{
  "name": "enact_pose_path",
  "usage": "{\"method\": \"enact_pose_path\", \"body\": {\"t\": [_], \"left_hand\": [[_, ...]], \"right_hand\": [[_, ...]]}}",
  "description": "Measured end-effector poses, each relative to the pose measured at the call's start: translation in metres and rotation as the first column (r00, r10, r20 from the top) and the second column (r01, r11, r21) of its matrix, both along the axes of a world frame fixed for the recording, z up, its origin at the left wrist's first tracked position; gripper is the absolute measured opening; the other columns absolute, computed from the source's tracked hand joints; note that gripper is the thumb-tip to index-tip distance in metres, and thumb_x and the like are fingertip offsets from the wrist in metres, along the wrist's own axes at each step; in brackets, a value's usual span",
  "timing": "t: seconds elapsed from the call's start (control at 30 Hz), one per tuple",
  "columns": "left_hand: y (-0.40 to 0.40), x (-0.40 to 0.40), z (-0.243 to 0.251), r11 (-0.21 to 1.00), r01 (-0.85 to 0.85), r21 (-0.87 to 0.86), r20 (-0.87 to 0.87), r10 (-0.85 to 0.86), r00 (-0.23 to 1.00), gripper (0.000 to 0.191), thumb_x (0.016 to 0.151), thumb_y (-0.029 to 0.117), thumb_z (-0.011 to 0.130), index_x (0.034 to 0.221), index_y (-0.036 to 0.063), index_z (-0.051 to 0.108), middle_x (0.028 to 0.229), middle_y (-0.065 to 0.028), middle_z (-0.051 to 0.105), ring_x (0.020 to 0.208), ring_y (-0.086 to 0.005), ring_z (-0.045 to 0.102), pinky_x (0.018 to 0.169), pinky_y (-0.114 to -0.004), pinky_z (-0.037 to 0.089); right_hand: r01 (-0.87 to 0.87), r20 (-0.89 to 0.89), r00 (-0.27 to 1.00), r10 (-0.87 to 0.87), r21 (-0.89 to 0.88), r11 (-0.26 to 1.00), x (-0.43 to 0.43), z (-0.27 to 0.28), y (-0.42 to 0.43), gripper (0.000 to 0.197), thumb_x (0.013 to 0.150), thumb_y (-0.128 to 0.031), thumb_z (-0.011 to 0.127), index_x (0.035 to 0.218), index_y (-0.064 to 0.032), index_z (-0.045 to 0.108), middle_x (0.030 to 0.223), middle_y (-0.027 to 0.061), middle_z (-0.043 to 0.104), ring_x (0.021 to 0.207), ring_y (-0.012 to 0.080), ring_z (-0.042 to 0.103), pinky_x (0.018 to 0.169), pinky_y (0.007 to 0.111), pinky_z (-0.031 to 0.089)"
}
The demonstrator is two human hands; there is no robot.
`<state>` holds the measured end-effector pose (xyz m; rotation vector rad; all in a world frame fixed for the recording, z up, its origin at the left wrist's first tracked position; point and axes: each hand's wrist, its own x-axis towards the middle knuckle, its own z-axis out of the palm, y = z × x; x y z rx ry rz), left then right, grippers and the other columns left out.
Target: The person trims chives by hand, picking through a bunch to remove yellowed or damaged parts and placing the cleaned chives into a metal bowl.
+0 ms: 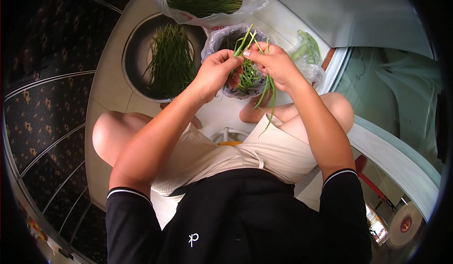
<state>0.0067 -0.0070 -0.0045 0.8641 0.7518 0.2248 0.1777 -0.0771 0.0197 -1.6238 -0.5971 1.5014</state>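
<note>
Above a bin lined with a clear plastic bag [211,44], my two hands are close together. Several long green stems, like chives, are pinched between the thumb and fingers of my left hand [220,67]. My right hand [270,60] grips more of these green stems [271,87], whose leaves hang down past the palm. Green trimmings [250,75] lie in the bin below. To the left, a round metal basin [136,83] holds a large bunch of long green leaves [171,60]. Beyond the bin, an open plastic bag [260,0] contains another dark green bunch [205,5].
A clear bag of green vegetables [307,48] lies on the floor right of the bin. Dark patterned cabinet fronts [46,41] run along the left. A glass panel with a pale frame [396,136] borders the right. My bent knees flank the workspace.
</note>
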Motion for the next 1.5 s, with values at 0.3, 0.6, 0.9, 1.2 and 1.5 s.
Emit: {"method": "enact_pose_path", "body": {"t": [0.3, 0.6, 0.9, 1.2, 1.5], "left_hand": [[-0.002, 0.003, 0.0, 0.999, -0.037, -0.016, 0.031, 0.037, 0.999, 0.012, 0.097, 0.016, 0.056, 0.091, 0.0057, 0.055, 0.081, -0.0051, 0.065, 0.059, -0.0108, 0.058, 0.057, -0.025, 0.051], [-0.01, 0.005, -0.004, 0.951, 0.027, 0.309, -0.111, 0.008, 0.994, 0.013, 0.096, 0.013, 0.056, 0.095, 0.0, 0.056, 0.078, -0.0032, 0.065, 0.056, -0.0062, 0.051, 0.052, -0.023, 0.045], [-0.008, -0.002, -0.014, 0.731, 0.316, 0.604, -0.349, -0.114, 0.93, 0.017, 0.092, 0.016, 0.058, 0.093, -0.001, 0.06, 0.065, -0.0028, 0.06, 0.055, -0.0086, 0.053, 0.052, -0.027, 0.045], [0.001, -0.008, -0.026, 0.93, 0.251, 0.267, -0.447, -0.111, 0.888, 0.017, 0.092, 0.015, 0.056, 0.095, -0.0012, 0.059, 0.076, -0.0051, 0.065, 0.058, -0.0115, 0.059, 0.056, -0.027, 0.052], [0.003, -0.01, -0.042, 0.966, 0.177, 0.187, -0.434, -0.081, 0.897, 0.015, 0.096, 0.014, 0.051, 0.105, 0.0017, 0.051, 0.081, -0.0065, 0.063, 0.058, -0.0124, 0.055, 0.053, -0.029, 0.05]], "right_hand": [[0.157, -0.024, 0.987, -0.156, 0.062, 0.986, 0.0, 0.0, 0.001, 0.018, 0.086, -0.022, 0.07, 0.092, -0.0082, 0.059, 0.067, -0.0068, 0.05, 0.055, 0.002, 0.038, 0.049, 0.02, 0.03], [0.235, 0.052, 0.97, -0.239, 0.082, 0.969, 0.006, 0.018, 0.009, 0.018, 0.085, -0.02, 0.071, 0.094, -0.0065, 0.063, 0.065, -0.0076, 0.049, 0.056, 0.0028, 0.039, 0.051, 0.019, 0.029], [0.204, 0.08, 0.974, -0.211, 0.088, 0.975, 0.014, 0.025, 0.006, 0.017, 0.085, -0.022, 0.072, 0.09, -0.0087, 0.063, 0.061, -0.0091, 0.046, 0.052, 0.0016, 0.033, 0.048, 0.02, 0.024], [0.337, 0.05, 0.919, -0.39, 0.413, 0.846, 0.032, 0.041, -0.004, 0.017, 0.089, -0.02, 0.069, 0.093, -0.0052, 0.06, 0.064, -0.0086, 0.044, 0.052, 0.0009, 0.032, 0.047, 0.019, 0.023], [0.467, -0.187, 0.881, -0.434, 0.478, 0.743, 0.064, 0.072, -0.02, 0.022, 0.096, -0.027, 0.059, 0.091, -0.0059, 0.06, 0.072, -0.002, 0.051, 0.05, 0.0041, 0.035, 0.05, 0.021, 0.026]]}}
